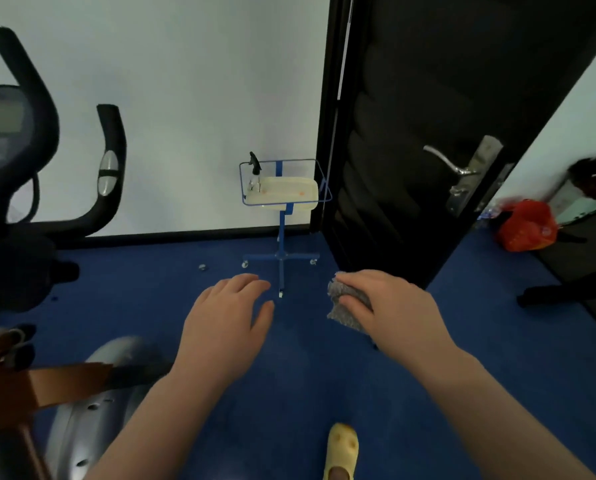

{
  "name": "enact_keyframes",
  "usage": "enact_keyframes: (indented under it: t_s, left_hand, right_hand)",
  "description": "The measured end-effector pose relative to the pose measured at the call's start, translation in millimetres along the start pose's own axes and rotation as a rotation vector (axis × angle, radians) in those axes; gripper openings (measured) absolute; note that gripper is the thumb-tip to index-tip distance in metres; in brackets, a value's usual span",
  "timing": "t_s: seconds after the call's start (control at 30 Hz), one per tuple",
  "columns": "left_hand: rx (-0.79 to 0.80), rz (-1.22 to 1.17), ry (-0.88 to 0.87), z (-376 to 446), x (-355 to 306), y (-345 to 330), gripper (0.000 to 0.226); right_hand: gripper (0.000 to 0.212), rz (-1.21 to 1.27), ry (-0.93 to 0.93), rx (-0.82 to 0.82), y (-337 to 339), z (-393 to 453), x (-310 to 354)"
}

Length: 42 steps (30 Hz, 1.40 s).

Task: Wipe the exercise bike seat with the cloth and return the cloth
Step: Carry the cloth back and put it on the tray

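Head view puts the grey cloth [347, 304] right of centre, bunched in my right hand [390, 310]. I have that hand closed over it, thumb tucked under the folds, and a ragged corner hangs out below the fingers. The cloth is held in the air above the blue floor [497, 341], touching nothing else. My left hand [227, 320] is beside it, apart from the cloth, palm down, fingers loosely spread and holding nothing.

Straight ahead of both hands, against the white wall [185, 98], stands a blue wheeled stand [282, 258] with a wire frame around a pale plastic tray [289, 195]. A spray bottle [255, 171] with a dark trigger head sits upright at the tray's left end.

To the left is the exercise bike: black handlebars [109, 161] curve up, with a console screen [2, 123] at the far left edge, blurred. The silver housing [92, 410] shows lower left, with a brown strap [47, 382] across it. I cannot make out the seat from this angle.

Right of the stand a black door [428, 133] stands open, its metal lever handle [445, 164] facing me. Beyond the door, an orange bag [525, 226] lies on the floor. A yellow slipper [341, 448] shows at the bottom edge, between my forearms.
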State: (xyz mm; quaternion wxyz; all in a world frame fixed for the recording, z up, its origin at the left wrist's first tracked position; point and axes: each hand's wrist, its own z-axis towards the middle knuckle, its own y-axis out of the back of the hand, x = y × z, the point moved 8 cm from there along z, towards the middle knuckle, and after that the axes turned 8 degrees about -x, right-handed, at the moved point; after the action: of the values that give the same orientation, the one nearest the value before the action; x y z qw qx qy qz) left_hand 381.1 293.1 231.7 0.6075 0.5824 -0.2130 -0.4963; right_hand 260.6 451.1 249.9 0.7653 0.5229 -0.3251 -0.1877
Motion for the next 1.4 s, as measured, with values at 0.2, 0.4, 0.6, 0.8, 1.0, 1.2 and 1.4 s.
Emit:
enact_keyframes:
  t_s: [0.2,0.4,0.6,0.8,1.0,1.2,1.4]
  left_hand:
    - [0.012,0.023,0.025,88,-27,-33,0.037]
    - [0.006,0.007,0.087,151,-36,-54,0.038]
    - [0.017,0.028,0.152,207,-3,-75,0.039]
    - [-0.004,0.002,0.140,294,32,-90,0.035]
    - [0.005,0.001,0.155,376,88,-97,0.036]
    - [0.055,-0.001,0.137,447,117,-114,0.035]
    - [0.053,-0.012,0.143,509,125,-141,0.035]
  right_hand:
    - [0.025,0.021,0.052,0.005,-3,81,-53]
    - [0.025,0.060,0.070,0.035,-13,149,-93]
    - [0.028,0.093,0.064,0.093,-44,224,-113]
    - [0.028,0.097,0.053,0.080,-78,311,-115]
    - [0.021,0.113,0.023,0.060,-108,400,-102]
    - [0.022,0.097,0.023,0.076,-131,467,-99]
    - [0.020,0.118,0.022,0.121,-164,526,-116]
